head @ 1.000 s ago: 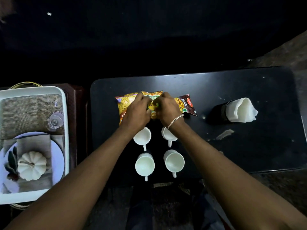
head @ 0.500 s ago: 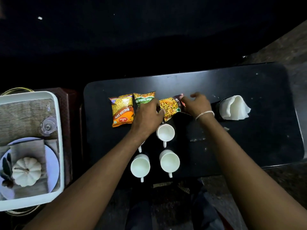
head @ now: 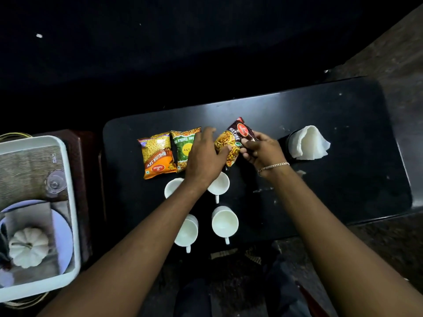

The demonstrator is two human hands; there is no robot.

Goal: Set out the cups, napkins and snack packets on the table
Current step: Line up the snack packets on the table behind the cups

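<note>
Fingers (head: 248, 143) of the right hand (head: 263, 152) are pinching the dark red packet (head: 239, 133) by its right edge and holding it tilted. I cannot tell if it is touching the table (head: 343, 124) yet. The left hand (head: 203, 156) is reaching over the top of the green packet (head: 182, 146) with its fingers straight and a little spread, and its thumb is touching the left side of the dark red packet. The orange packet (head: 156, 156) and the green packet are lying flat, side by side and touching, so two packets are looking done. The third one is getting put in line next to them, I think. Four white cups are sitting in two rows close to the person: the near right cup (head: 225, 223), the near left cup (head: 187, 232), the far right cup (head: 220, 185) and the far left cup (head: 172, 186). The left arm is hiding part of three of them. They are all standing open side up, and nothing is showing inside them. White napkins (head: 309, 143) are sticking out of a black holder (head: 286, 139) on the right side of the table, well apart from the cups. So the cups and napkins are looking done too, and I am guessing only this last packet is left to put down. All three packets are looking shut and puffy. Off to the left, a white tray (head: 71, 202) is holding a woven mat (head: 25, 170), a clear glass (head: 55, 183) and a plate (head: 63, 236). A grey cloth (head: 29, 216) and a small white pumpkin (head: 28, 247) are sitting on that plate.
</note>
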